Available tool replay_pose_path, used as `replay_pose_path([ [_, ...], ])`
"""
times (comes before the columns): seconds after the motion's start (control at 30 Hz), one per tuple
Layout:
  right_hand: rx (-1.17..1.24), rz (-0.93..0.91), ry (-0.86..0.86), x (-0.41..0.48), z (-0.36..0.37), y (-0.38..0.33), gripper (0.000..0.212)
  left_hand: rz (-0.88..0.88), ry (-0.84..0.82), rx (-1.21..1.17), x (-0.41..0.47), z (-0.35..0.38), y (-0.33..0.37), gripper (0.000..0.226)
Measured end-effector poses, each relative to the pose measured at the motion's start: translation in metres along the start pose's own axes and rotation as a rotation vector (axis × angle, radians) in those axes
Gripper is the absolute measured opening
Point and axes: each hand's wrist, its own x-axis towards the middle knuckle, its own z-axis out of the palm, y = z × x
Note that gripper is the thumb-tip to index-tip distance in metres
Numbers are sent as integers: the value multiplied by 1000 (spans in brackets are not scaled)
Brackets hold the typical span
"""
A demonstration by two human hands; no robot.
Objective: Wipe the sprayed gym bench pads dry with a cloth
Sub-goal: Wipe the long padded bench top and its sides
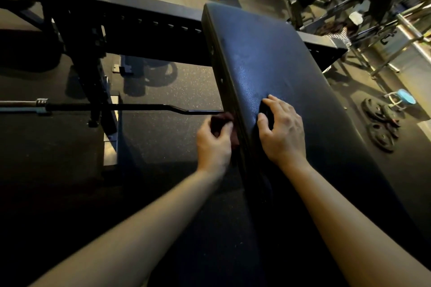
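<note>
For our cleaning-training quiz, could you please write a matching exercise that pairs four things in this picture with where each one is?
Things:
1. cloth
2. right hand
3. weight plates
4. barbell

Places:
A. on the floor, to the right of the bench pad
B. on top of the bench pad
C. gripped in the left hand, at the bench pad's left edge
D. reaching in from the left toward the bench pad's edge

Pairs: 1-C; 2-B; 3-A; 4-D
</note>
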Motion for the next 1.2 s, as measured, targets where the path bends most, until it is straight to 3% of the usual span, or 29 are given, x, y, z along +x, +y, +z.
replay_pose_path([
  [0.13, -7, 2, 4, 0, 1, 1, 51, -75, -131, 26, -77, -24, -17, 11],
  [0.27, 0, 1, 10, 1, 3, 2, 52, 60, -49, 85, -2, -4, -2, 27],
  [0.37, 3, 3, 15, 2, 2, 3, 52, 89, -58, 103, 34, 2, 8, 23],
  [0.53, -5, 0, 17, 1, 2, 1, 51, 37, -168, 80, -53, -22, -12, 17],
  [0.63, -7, -2, 16, 2, 2, 2, 51, 150, -116, 133, -12, -10, -4, 23],
  [0.77, -9, 0, 14, 2, 2, 2, 51, 164, -38, 152, 52, 4, 6, 14],
  [0.97, -34, -2, 6, 2, 3, 3, 51, 47, -193, 87, -50, -24, -14, 15],
  [1.2, -20, -12, 17, 3, 4, 4, 51, 107, -34, 56, 60, 8, 7, 23],
])
